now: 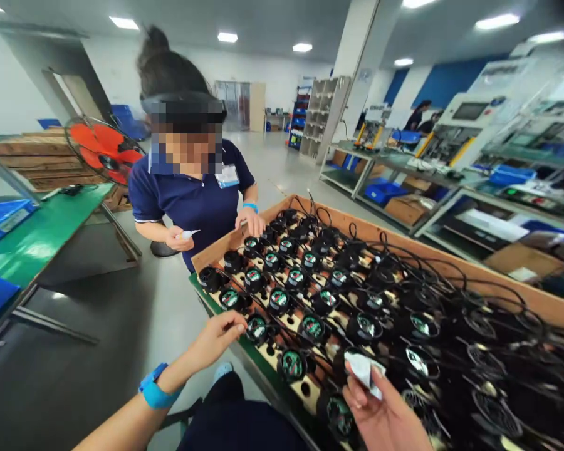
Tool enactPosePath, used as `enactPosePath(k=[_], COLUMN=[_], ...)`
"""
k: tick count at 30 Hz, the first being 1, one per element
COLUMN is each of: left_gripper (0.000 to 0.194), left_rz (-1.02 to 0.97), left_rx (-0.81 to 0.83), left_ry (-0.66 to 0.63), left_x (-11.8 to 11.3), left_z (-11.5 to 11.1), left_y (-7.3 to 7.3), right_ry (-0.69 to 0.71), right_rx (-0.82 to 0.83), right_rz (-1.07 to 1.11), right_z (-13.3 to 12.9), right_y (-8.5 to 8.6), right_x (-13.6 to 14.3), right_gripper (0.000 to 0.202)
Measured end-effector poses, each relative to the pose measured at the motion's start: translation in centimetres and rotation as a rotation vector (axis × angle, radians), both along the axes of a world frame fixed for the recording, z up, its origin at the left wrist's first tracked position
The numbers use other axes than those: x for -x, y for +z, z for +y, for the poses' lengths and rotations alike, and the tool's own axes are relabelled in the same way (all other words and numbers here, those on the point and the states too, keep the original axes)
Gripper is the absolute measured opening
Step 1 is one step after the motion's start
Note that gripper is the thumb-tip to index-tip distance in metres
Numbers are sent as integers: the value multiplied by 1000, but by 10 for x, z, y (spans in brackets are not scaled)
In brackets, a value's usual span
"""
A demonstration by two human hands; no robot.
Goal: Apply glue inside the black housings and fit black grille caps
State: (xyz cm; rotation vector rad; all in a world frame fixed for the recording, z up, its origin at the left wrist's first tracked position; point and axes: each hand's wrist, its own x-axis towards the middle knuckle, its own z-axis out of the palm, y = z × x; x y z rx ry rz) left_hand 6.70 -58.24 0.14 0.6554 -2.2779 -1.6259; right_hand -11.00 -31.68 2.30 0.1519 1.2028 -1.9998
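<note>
My left hand (219,341) is closed in a loose pinch, its fingertips beside the rim of a round black housing (257,328) with a green circuit board inside. What the pinch holds, if anything, does not show. In my right hand (380,401) is a crumpled white object (364,371), gripped between thumb and fingers; whether it is a squeezed tube or a wipe is unclear. It is above the rows of housings, covering part of one. Several more housings, such as this one (292,363), sit in a holed wooden board (305,389) with black cables among them.
A wooden wall (432,266) borders the far side of the housings. Across the near left corner stands a co-worker (192,194), holding a small white tube (187,235). Left are a green table (51,219) and a red-bladed fan (104,150); right, a workbench (395,164) with machines.
</note>
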Motion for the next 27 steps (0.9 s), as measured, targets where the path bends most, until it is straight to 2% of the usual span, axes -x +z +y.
enactPosePath(k=[4,7,14,19,24,27], left_gripper=[25,21,16,17,18,23], left_rz=[-10,-40,-70,-118,-44,24], left_rx=[156,224,437,632,708,611], left_ry=[-24,-121,-416,-520,-609,-603], left_x=[8,15,48,73,68,60], left_z=[9,22,47,65,81,78], left_y=[21,24,24,15,1,0], right_ry=[-167,-204,-324,-379,-390,-380], right_rx=[42,66,88,71,17,10], right_rz=[-71,-92,-131,-134,-190,-244], right_z=[10,16,31,46,61,66], right_y=[6,3,-2,-5,-13,-17], right_x=[0,1,-6,-12,-9,0], right_gripper=[21,21,24,23,26,26])
